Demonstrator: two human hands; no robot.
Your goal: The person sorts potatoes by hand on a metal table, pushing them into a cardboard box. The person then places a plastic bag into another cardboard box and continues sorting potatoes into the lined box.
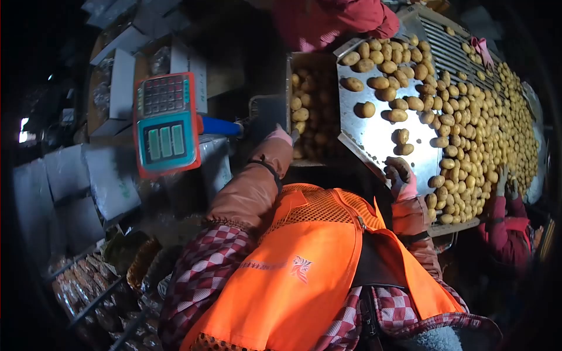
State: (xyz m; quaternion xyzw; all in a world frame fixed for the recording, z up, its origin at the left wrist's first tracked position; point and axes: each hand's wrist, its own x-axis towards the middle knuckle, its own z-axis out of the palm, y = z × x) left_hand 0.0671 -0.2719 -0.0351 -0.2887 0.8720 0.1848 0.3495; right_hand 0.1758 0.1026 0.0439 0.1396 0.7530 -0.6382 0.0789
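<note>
At the left rim of a box of potatoes (pixel 300 114) is my left hand (pixel 284 136), in a pink-cuffed glove. Its fingers look closed over the rim, partly lost in shadow. My right hand (pixel 401 178), gloved and soiled, is at the near edge of the metal tray (pixel 367 136). Its fingers are curved and apart, and I see no potato in them. A pair of potatoes (pixel 403 143) lies just beyond its fingertips. More potatoes (pixel 462 134) cover the tray's right side in a thick spread.
A red and teal weighing scale display (pixel 167 126) stands on a blue post to the left. White cartons (pixel 111 181) are stacked behind it. A co-worker's red sleeve (pixel 366 17) is at the top; another person's gloved hands (pixel 507 182) touch potatoes at right. Metal rollers (pixel 451 50) lie beyond.
</note>
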